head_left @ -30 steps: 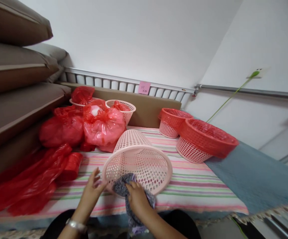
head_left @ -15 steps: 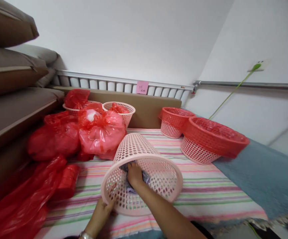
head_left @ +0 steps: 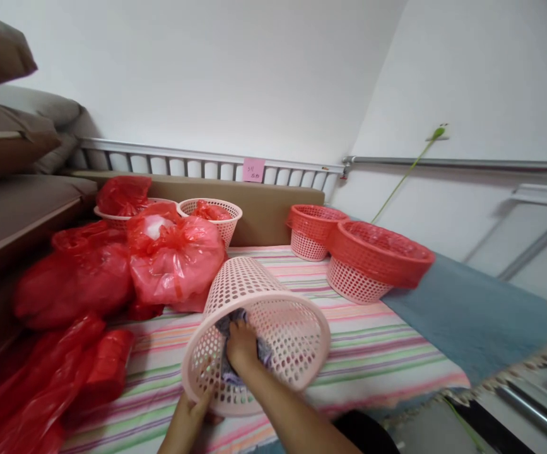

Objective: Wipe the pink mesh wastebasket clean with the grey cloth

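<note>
A pale pink perforated plastic basket (head_left: 304, 302) lies on its side on a striped cloth, its wide mouth facing me. My left hand (head_left: 196, 403) grips the lower left of its rim, thumb on the near side and fingers partly hidden by the wall. Deep inside the basket, my right hand (head_left: 242, 343) is closed on a bunched grey-purple cloth (head_left: 264, 354), pressing it against the inner wall.
Filled red plastic bags (head_left: 178, 258) sit at the left, with loose red plastic (head_left: 41, 378) nearer me. Behind them stands a pink basket (head_left: 230, 221). Two baskets with red liners, a small one (head_left: 318, 227) and a larger one (head_left: 377, 258), stand at right. Grey cushions (head_left: 27, 195) are stacked at far left.
The view has turned slightly right, so things appear shifted left. My right hand still holds the cloth inside the basket, and my left hand stays on the rim.
</note>
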A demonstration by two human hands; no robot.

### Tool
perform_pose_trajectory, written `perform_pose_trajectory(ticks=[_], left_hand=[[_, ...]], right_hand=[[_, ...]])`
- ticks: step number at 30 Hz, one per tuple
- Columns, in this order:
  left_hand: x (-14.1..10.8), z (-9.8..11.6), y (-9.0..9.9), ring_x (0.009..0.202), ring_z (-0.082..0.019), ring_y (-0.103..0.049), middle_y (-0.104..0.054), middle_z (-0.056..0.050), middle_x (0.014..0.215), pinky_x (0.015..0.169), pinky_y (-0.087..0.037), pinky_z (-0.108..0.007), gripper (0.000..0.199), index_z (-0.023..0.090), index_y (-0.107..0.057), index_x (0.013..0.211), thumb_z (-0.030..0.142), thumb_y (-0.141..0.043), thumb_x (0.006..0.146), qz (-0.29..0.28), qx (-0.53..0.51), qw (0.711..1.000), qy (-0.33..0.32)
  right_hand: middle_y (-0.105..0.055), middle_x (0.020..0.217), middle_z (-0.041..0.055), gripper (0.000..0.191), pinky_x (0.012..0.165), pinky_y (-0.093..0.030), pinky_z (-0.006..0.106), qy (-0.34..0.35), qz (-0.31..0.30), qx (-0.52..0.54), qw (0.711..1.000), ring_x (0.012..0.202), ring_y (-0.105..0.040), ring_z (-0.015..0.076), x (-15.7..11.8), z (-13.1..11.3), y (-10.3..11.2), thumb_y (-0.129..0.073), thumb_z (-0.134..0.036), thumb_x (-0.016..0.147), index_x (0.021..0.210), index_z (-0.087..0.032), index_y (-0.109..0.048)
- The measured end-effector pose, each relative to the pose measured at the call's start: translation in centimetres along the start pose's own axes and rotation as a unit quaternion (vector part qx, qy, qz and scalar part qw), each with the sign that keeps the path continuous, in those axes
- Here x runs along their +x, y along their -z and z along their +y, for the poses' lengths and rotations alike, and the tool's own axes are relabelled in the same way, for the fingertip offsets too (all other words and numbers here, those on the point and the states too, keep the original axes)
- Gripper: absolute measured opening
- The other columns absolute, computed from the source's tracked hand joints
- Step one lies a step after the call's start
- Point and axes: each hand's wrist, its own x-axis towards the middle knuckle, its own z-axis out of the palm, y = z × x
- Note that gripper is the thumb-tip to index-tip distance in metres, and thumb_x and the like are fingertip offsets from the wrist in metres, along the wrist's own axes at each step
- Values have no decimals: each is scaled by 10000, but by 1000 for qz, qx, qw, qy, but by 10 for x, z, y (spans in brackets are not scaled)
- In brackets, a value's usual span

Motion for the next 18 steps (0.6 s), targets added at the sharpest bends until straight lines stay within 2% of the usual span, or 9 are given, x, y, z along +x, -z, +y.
perform_pose_trajectory(ticks=[2,6,8,10,12,13,15,18], left_hand=[[3,-2,-1,1128,-383,-564,-643,-139,1219,934,-496,-434,936,175,-550,1215,655,-749,437,11,-9,1000,-21],[5,-5,2,1174,-363,-534,-671,-120,1176,991,-448,-420,930,174,-522,1242,644,-739,470,22,-22,999,-33],[4,-7,5,1107,-352,-589,-685,-98,1152,931,-497,-419,882,198,-539,1223,623,-745,478,13,-11,1000,-20],[4,-9,8,898,-328,-686,-697,-85,1119,752,-579,-433,871,228,-515,1241,607,-748,493,-7,-2,1000,28],[3,-11,10,666,-276,-704,-717,-78,1050,578,-592,-417,866,225,-480,1261,587,-747,521,-29,-14,996,79],[4,-13,10,610,-258,-693,-728,-73,1002,541,-586,-402,844,209,-485,1247,572,-750,533,-37,-21,995,93],[5,-15,10,603,-256,-687,-744,-64,896,527,-577,-372,768,173,-541,1167,561,-752,538,-45,-24,994,93],[6,-17,9,564,-257,-682,-755,-60,810,471,-551,-338,715,171,-585,1109,572,-741,539,-42,-2,996,81]], right_hand=[[-593,1123,119,376,947,-341,394,5,5,12,1000,1109,-488,255,-25,-4,3,-390,-126,823,1117,-193,-614],[-570,1178,91,399,959,-349,399,43,3,66,997,1097,-485,260,-77,-4,5,-444,-152,780,1140,-224,-600],[-548,1224,75,427,1010,-303,415,69,-3,85,994,1131,-463,260,-99,1,5,-463,-166,764,1167,-237,-583],[-529,1257,60,453,1047,-257,411,90,-6,98,991,1160,-440,252,-116,7,5,-468,-179,764,1202,-246,-560],[-523,1265,53,475,1056,-247,396,96,-6,106,990,1166,-433,247,-123,11,5,-467,-185,763,1229,-246,-543],[-522,1266,54,487,1052,-254,389,94,-6,107,990,1168,-431,247,-122,13,4,-467,-183,761,1239,-243,-536],[-525,1260,61,500,1039,-273,390,86,-4,98,992,1168,-431,254,-114,13,4,-462,-174,756,1246,-235,-533],[-545,1229,80,489,995,-320,398,70,6,64,996,1141,-454,268,-87,10,3,-447,-164,763,1240,-223,-541]])
